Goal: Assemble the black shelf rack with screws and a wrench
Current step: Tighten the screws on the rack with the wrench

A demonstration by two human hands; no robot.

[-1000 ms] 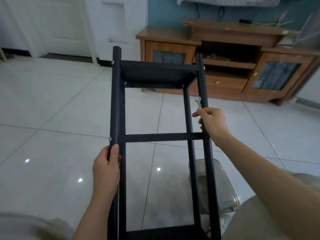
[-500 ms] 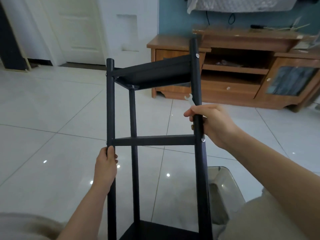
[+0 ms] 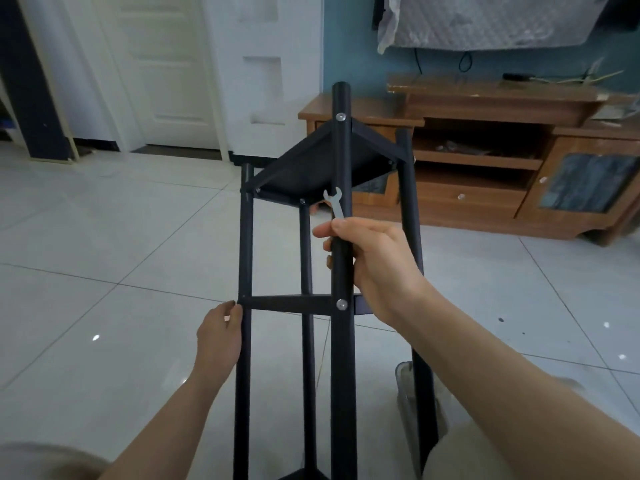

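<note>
Hands steady the black shelf rack (image 3: 341, 358) over a tiled floor (image 3: 104, 271): the left hand (image 3: 220, 336) wraps one post just below the crossbar (image 3: 287, 303), the right hand (image 3: 375, 261) closes its grip on the nearest post and a small wrench (image 3: 335, 202) together. Four posts, two visible shelves, one crossbar. Just below that grip sits one screw (image 3: 342, 304), another (image 3: 341, 116) well above. Seemingly turning the frame; next, fitting wrench to a fastener.

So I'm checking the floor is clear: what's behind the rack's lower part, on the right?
A clear plastic container sits on the tiled floor behind the black shelf rack; the rack's post and the right forearm cover most of it, contents unseen.
</note>
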